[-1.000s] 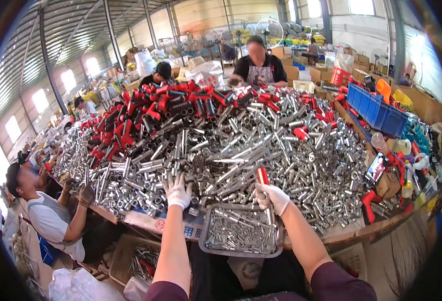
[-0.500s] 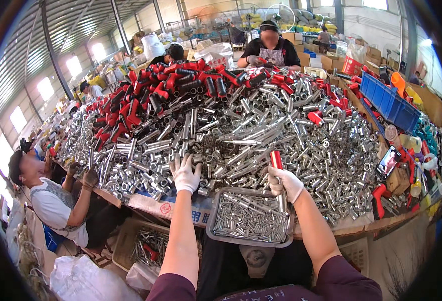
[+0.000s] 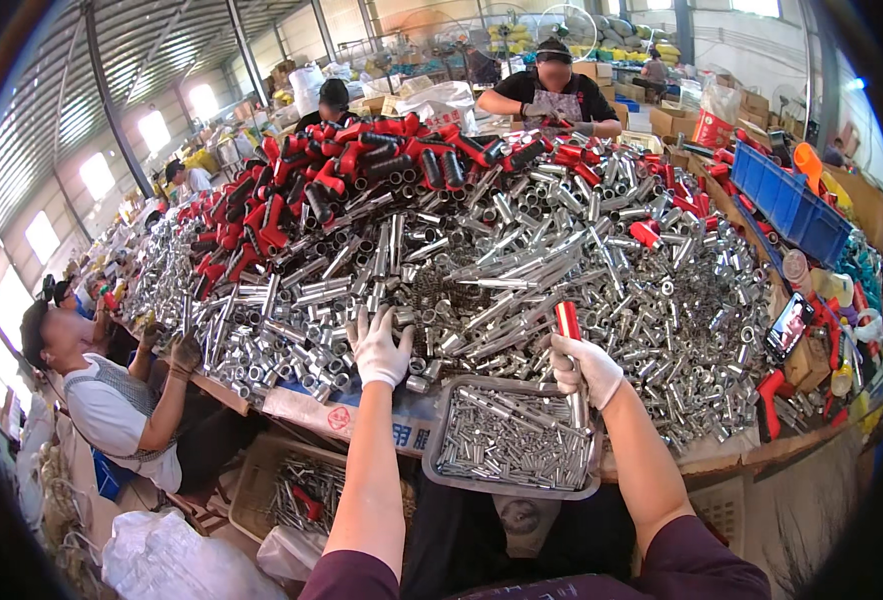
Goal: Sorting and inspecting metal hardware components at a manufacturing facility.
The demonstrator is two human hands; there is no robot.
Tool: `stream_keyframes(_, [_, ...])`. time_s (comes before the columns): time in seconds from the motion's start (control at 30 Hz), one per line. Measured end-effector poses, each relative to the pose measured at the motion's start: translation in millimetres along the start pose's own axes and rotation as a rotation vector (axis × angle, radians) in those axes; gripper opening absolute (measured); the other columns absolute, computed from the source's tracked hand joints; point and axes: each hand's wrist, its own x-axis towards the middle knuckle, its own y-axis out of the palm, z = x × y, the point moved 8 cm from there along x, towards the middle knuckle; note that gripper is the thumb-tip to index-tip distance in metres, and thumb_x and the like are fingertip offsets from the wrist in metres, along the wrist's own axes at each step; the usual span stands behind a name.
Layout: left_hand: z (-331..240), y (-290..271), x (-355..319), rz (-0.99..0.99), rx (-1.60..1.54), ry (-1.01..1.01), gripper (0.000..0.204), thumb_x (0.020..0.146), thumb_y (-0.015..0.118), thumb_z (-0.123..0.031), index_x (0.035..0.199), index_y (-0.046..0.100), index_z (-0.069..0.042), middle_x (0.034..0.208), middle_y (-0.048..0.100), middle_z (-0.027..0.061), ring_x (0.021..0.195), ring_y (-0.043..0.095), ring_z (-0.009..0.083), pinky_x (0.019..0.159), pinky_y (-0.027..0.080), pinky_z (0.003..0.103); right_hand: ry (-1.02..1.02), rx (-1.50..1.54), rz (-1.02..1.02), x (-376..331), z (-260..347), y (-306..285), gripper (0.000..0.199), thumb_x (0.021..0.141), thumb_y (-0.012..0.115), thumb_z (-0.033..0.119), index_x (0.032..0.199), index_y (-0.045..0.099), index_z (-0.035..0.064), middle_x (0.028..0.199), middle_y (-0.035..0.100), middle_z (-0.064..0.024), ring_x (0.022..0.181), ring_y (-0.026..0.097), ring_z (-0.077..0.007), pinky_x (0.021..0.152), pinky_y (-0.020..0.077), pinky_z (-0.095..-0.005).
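My right hand (image 3: 586,372), in a white glove, is closed round an upright metal tube. The tube's red upper part (image 3: 567,320) sticks out above the fist, and its silver lower end comes out below, over the right side of a grey plastic tray (image 3: 589,490). Small metal pins and rods (image 3: 496,445) fill the tray. My left hand (image 3: 378,347), also gloved, lies with fingers spread at the near edge of a heap of silver sockets and tubes (image 3: 301,345); nothing shows in its grasp. Dark springs (image 3: 448,300) and long thin shafts (image 3: 531,275) lie beyond the hands.
Red and black tool housings (image 3: 361,165) are piled high at the back. A blue crate (image 3: 789,205) and a phone (image 3: 789,325) are at the right. Co-workers sit at the left (image 3: 111,390) and across the table (image 3: 556,95). A bin of parts (image 3: 251,490) stands below the table.
The whole view has shifted slightly. My hands keep nearly the same places, the right still round the tube. The co-worker across the table has moved their arms.
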Motion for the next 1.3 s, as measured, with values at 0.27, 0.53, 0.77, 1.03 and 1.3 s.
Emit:
stream_keyframes(0.27, [-0.9,0.2,1.7,-0.013,0.006,0.011,0.05,0.086,0.066,-0.04,0.129,0.061,-0.013,0.138,0.057,0.0035,0.141,0.036,0.0324,0.121,0.013,0.05,-0.004,-0.004,0.037,-0.1,1.4,0.8,0.021,0.099,0.058,0.027,0.101,0.058,0.0068,0.061,0.043,0.0061,0.042,0.033,-0.0039,0.041,0.0258,-0.0234])
stream_keyframes(0.53, [-1.0,0.2,1.4,-0.013,0.002,0.013,0.051,0.086,0.066,-0.041,0.129,0.061,-0.014,0.138,0.057,0.0034,0.141,0.036,0.0321,0.121,0.013,0.05,0.01,0.003,0.034,0.3,0.3,0.7,0.019,0.099,0.058,0.027,0.099,0.059,0.0079,0.061,0.042,0.0066,0.043,0.033,-0.0034,0.041,0.0253,-0.0229])
stream_keyframes(0.77, [0.6,0.9,1.2,-0.001,0.019,0.011,0.052,0.087,0.065,-0.041,0.13,0.06,-0.013,0.139,0.056,0.0037,0.141,0.035,0.0317,0.121,0.013,0.05,0.007,0.012,0.024,-1.4,0.5,2.2,0.018,0.099,0.059,0.026,0.098,0.059,0.0079,0.061,0.043,0.0065,0.043,0.033,-0.0033,0.041,0.0259,-0.0224])
stream_keyframes(1.03, [-2.5,-2.1,1.1,-0.008,0.001,0.017,0.051,0.087,0.065,-0.04,0.128,0.061,-0.011,0.138,0.057,0.0048,0.14,0.036,0.0322,0.121,0.013,0.051,-0.004,0.0,0.031,-0.9,2.0,2.6,0.018,0.099,0.059,0.026,0.099,0.058,0.0077,0.061,0.042,0.0068,0.045,0.034,-0.0032,0.041,0.0265,-0.0224])
stream_keyframes(1.3, [-1.7,-0.7,1.2,0.005,0.037,0.018,0.049,0.089,0.064,-0.039,0.13,0.059,-0.013,0.139,0.056,0.0018,0.142,0.034,0.0307,0.12,0.016,0.05,0.0,0.012,0.044,-0.9,1.2,2.0,0.019,0.099,0.059,0.027,0.1,0.058,0.0075,0.062,0.043,0.0066,0.045,0.035,-0.0033,0.042,0.027,-0.0224])
